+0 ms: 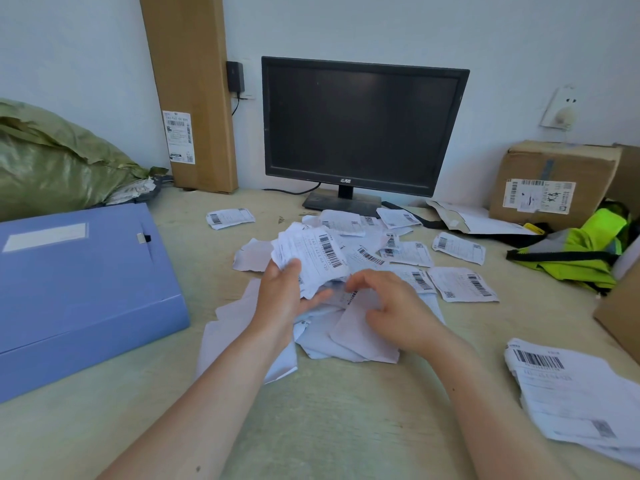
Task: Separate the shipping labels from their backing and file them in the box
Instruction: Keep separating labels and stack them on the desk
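While the left hand (pixel 280 289) grips a crumpled label (pixel 318 258) and lifts it off the table (pixel 346 427), probably to free an edge for peeling, the right hand (pixel 391 306) hovers just beside its lower edge with fingers curled; whether they pinch paper I cannot tell. Both hands sit at the middle of the table, over blank sheets (pixel 360 337) that look like spent backing. More labels (pixel 408 252) lie scattered from twelve to two o'clock, in easy reach, and a neater stack (pixel 571 393) lies at four o'clock. At nine o'clock lies the blue box (pixel 79 282), flat with its lid closed, so I judge it must be opened before anything is filed. A dark monitor (pixel 360 126) stands at twelve, a green sack (pixel 52 161) lies at ten, and a carton (pixel 554 181) sits at two behind a yellow vest (pixel 581 251). The loose clutter under the hands may hide unpeeled labels.
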`<state>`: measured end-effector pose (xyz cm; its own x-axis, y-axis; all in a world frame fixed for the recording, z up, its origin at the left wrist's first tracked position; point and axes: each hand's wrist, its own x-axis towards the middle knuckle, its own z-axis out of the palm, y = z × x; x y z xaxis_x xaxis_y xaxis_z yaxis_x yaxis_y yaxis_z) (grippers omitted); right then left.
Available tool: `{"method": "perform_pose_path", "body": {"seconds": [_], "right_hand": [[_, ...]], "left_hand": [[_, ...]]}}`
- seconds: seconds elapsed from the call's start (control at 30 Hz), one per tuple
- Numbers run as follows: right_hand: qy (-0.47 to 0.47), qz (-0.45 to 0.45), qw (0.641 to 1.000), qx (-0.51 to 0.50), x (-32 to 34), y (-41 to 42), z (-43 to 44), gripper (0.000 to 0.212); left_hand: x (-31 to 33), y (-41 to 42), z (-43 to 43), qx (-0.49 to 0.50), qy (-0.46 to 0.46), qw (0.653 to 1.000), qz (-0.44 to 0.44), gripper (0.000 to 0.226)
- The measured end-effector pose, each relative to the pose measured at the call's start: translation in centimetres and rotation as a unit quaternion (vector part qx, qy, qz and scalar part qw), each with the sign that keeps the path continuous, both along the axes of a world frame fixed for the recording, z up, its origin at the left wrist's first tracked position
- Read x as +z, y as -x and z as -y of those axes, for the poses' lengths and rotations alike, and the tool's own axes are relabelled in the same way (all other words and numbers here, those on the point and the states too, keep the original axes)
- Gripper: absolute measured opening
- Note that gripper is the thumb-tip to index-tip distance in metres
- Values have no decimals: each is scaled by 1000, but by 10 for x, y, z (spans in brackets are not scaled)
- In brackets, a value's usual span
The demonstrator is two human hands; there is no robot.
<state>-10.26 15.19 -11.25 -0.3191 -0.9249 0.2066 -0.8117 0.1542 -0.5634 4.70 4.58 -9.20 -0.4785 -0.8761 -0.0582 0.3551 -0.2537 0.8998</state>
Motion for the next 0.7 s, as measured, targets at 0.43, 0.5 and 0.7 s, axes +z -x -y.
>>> {"method": "perform_pose_path", "body": {"seconds": [0.43,0.5,0.7], "right_hand": [[-38,-95,994,-22,1,-7,2,36],[-26,-74,996,-35,2,-6,1,32],[58,84,989,-102,6,-4,2,40]], "left_hand": [[1,1,-2,8,-15,1000,-9,25],[2,1,-2,9,-14,1000,-8,24],[1,1,-2,5,-1,1000,-4,27]]}}
